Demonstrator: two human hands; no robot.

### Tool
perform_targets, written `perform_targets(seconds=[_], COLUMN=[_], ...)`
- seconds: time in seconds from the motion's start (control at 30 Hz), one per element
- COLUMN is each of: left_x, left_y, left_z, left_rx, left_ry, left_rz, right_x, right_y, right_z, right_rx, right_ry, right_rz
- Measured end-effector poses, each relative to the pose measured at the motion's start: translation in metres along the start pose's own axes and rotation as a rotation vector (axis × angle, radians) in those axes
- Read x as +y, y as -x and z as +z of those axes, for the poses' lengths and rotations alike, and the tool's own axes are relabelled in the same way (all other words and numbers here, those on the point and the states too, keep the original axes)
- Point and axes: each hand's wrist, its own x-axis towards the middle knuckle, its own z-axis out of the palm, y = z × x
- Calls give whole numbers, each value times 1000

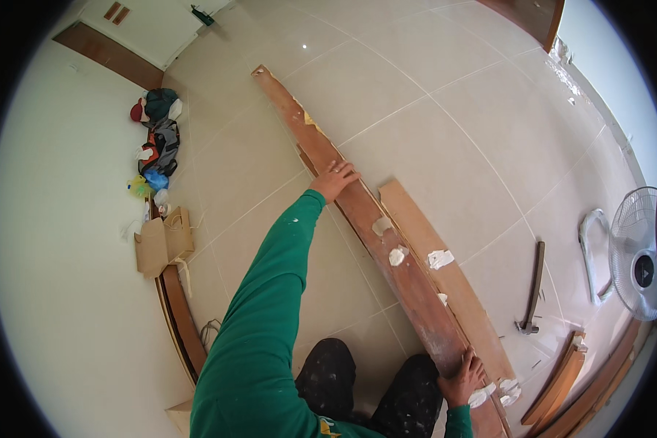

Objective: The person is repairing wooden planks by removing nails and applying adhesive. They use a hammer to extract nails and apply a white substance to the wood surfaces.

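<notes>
A long reddish-brown wooden board (357, 201) runs diagonally from the far left to the near right, with scuffs, chipped edges and whitish patches on its face. My left hand (334, 180) lies across its middle, fingers curled over the board's width. Lower down, my right hand (462, 378) grips the board near its close end, fingers bent at the right edge. Under and beside it on the right is a lighter brown board (423, 230) with torn white scraps (441, 258) stuck on. Part of another piece shows beneath the left edge.
A hammer (535, 288) lies on the tiles at the right, near short curved wood pieces (558, 383) and a fan (635, 252). Along the left wall are an open cardboard box (164, 241), bags (164, 142) and long boards (182, 321). My knees (326, 376) are close below.
</notes>
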Motion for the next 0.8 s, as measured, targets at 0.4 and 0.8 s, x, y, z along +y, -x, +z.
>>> perform_targets(seconds=[0.4, 0.8], left_x=[122, 333], left_y=[133, 348], left_z=[59, 14], left_rx=[435, -60], left_ry=[523, 851], left_rz=[-367, -386], right_x=[-32, -53], right_y=[-63, -92], right_z=[46, 68], right_rx=[16, 44], right_ry=[-100, -5], right_rz=[13, -58])
